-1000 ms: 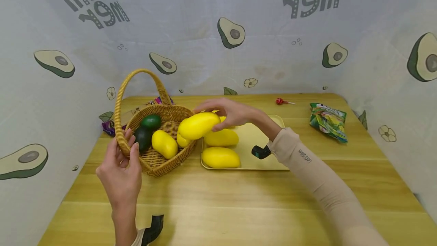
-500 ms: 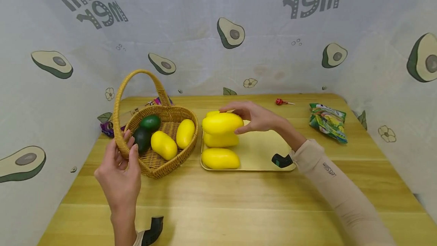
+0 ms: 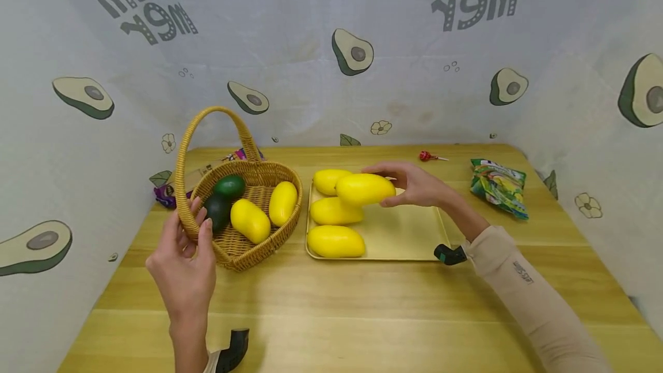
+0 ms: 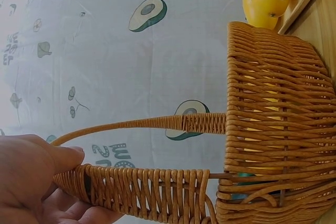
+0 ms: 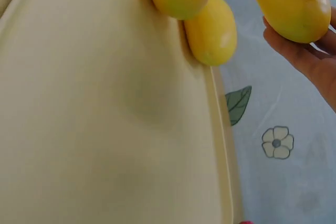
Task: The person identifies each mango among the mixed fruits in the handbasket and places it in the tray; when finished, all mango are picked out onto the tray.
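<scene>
Further right now, our smooth yellow oval mango (image 3: 365, 189) hangs above the shallow cream tray (image 3: 399, 236) | our right hand (image 3: 418, 183), the nearer, pinches its right end; long axis left-to-right | our left hand (image 3: 183, 272) grips the arched golden wicker basket handle (image 3: 180, 180)

Mirrored "Summer" on patterned backdrop (image 3: 290, 33), "Let's Slim" on right sleeve (image 3: 536, 298)

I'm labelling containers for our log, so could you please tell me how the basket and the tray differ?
The basket is woven, while the tray is smooth. The basket has a tall arched handle; the tray shows none. The basket holds green fruits, whereas none show on the tray. Both bear yellow fruits.
</scene>
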A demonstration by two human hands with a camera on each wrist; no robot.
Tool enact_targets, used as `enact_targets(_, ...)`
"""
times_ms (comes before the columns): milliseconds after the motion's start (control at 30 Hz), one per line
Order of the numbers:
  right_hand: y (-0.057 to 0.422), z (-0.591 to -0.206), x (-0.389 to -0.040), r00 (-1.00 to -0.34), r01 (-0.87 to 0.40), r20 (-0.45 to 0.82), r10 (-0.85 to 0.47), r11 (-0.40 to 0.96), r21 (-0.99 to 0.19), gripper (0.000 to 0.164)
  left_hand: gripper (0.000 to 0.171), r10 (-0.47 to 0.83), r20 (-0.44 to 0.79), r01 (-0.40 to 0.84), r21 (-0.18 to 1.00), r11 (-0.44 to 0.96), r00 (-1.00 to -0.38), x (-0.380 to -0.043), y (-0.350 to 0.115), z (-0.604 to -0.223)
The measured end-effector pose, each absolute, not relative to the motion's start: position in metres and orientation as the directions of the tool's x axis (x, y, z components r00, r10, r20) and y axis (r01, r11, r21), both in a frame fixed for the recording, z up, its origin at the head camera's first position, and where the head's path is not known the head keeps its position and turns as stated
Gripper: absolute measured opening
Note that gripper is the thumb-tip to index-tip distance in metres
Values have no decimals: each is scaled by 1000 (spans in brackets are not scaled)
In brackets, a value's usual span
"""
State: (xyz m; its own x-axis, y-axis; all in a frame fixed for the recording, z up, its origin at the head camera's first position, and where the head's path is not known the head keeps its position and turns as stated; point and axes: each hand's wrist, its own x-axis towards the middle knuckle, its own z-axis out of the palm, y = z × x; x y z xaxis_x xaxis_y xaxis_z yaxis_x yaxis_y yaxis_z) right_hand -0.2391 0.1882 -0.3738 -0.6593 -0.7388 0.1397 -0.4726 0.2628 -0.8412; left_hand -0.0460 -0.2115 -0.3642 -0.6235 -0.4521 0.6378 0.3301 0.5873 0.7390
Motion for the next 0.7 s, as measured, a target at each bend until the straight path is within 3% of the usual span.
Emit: enact_targets(700,239,-397,-267,-792,-415,78,-606,440,-796,67,39,-446,636,330,739,588,-630,-45,-213,-363)
